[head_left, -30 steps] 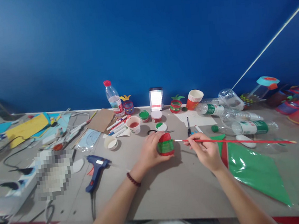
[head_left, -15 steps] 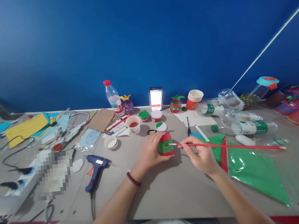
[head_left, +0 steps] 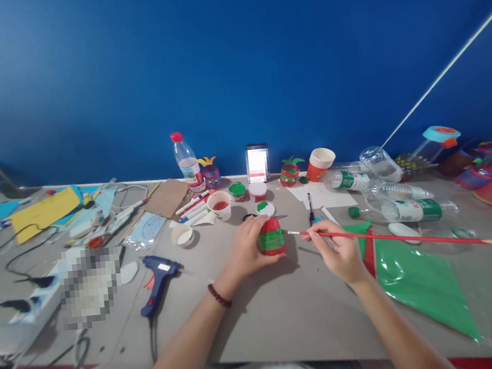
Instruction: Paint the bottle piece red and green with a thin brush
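My left hand [head_left: 248, 245] is wrapped round a small cup-like piece [head_left: 271, 238], painted red at both ends with a green band in the middle. In my right hand [head_left: 337, 251] is a long red paintbrush [head_left: 390, 237], pinched near its ferrule. Its bristle tip points left and is at the right edge of the green band; I cannot tell whether it touches. Beyond my hands stand an open pot of green paint [head_left: 237, 191], a second paint pot [head_left: 258, 191] and a lid smeared with green [head_left: 265, 209].
On the left lie a blue glue gun [head_left: 157, 283] and a power strip [head_left: 59, 278] with cables. A paper cup of reddish liquid [head_left: 219, 205] stands near several markers [head_left: 194, 208]. Plastic bottles [head_left: 418, 209] and a green sheet pack [head_left: 420, 278] lie on the right.
My right hand has drawn the paintbrush to the right, from over the green band to its edge. The painted piece has turned slightly in my left hand.
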Tool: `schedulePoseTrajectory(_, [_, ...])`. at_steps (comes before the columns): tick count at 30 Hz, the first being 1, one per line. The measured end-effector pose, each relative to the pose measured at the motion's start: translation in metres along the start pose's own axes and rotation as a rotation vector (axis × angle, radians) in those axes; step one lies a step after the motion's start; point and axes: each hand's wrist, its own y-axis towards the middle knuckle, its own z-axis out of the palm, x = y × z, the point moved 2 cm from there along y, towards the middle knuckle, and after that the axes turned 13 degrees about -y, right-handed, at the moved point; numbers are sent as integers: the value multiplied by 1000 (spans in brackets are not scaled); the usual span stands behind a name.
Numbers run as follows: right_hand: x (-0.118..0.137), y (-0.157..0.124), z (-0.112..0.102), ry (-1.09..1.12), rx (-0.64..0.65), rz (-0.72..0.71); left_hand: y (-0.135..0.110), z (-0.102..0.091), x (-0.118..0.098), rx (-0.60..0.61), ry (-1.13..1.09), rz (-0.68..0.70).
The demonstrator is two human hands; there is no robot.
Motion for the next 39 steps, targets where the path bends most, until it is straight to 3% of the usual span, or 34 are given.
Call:
schedulePoseTrajectory(5, [2, -5, 7, 152, 83, 68, 0, 0, -3, 19, -13, -22])
schedulePoseTrajectory(9, [7, -6, 13, 127, 141, 41, 0, 0, -4, 16, -19, -22])
schedulePoseTrajectory(27, [7, 4, 0, -30, 44, -41, -1, 1, -2, 12, 22, -12])
schedulePoseTrajectory(32, [-1, 1, -1, 46, -5, 37, 0, -1, -3, -15, 16, -36])
schedulePoseTrajectory(39, [7, -5, 12, 154, 127, 68, 1, 1, -7, 8, 1, -7])
